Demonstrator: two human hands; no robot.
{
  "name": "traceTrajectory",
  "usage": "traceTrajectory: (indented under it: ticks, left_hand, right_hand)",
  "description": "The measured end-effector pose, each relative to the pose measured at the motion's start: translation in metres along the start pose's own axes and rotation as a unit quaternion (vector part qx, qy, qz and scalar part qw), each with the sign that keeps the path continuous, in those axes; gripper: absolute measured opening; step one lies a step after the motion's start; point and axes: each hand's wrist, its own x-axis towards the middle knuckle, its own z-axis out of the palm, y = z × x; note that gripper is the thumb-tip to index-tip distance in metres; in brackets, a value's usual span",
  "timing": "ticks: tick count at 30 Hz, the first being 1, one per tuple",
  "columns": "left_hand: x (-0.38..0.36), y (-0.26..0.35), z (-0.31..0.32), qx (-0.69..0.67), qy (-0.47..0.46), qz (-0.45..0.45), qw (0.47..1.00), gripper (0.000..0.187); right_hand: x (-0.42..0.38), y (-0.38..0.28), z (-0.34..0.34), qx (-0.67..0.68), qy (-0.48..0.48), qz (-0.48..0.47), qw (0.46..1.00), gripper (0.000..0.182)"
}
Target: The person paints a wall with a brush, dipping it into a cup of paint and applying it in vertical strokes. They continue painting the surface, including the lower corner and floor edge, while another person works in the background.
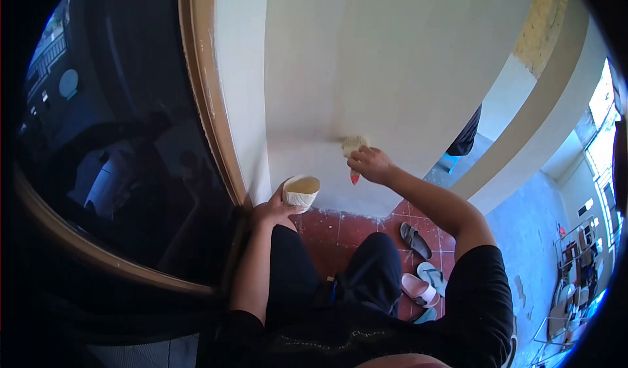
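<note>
My right hand (371,164) is closed around a paintbrush (354,145) whose pale, paint-covered head lies right at the cream wall (392,73). The red end of its handle pokes out below my fingers. Lower and to the left, my left hand (279,206) grips a cream-coloured cup (301,199) from its left side, with the opening facing up. Pale paint coats the inside of the cup. A faint darker patch shows on the wall just left of the brush head.
A dark glass pane (124,132) in a brown wooden frame (204,73) stands close on my left. Sandals (415,240) and slippers (418,291) lie on the red tiled floor (320,227) at my right knee. Farther right is a loaded shoe rack (575,263).
</note>
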Motion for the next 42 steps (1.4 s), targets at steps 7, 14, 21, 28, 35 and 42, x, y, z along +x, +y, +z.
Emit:
traceTrajectory:
  ticks: [7, 14, 21, 28, 35, 42]
  left_hand:
    - [-0.006, -0.001, 0.001, -0.044, 0.01, -0.004, 0.999, 0.089]
    - [-0.003, -0.003, -0.002, -0.058, -0.002, -0.035, 0.998, 0.09]
    - [-0.003, -0.008, -0.002, -0.04, 0.027, -0.015, 0.999, 0.086]
    - [0.0, -0.01, -0.004, -0.05, -0.003, -0.041, 0.998, 0.082]
    - [0.002, -0.003, 0.004, -0.059, -0.001, -0.057, 0.997, 0.077]
    - [0.007, -0.02, -0.007, -0.041, 0.03, -0.108, 0.993, 0.079]
  right_hand:
    - [0.013, 0.027, -0.079, -0.038, 0.193, 0.109, 0.974, 0.032]
    - [0.046, 0.077, -0.118, -0.134, 0.283, 0.116, 0.943, 0.027]
    - [-0.034, -0.035, 0.055, 0.097, 0.18, 0.279, 0.938, 0.03]
    - [-0.039, -0.154, 0.119, 0.553, 0.516, 0.63, 0.176, 0.025]
    - [-0.048, -0.135, 0.109, 0.591, 0.578, 0.558, -0.076, 0.032]
    - [-0.011, -0.081, 0.06, 0.406, 0.676, 0.543, 0.289, 0.027]
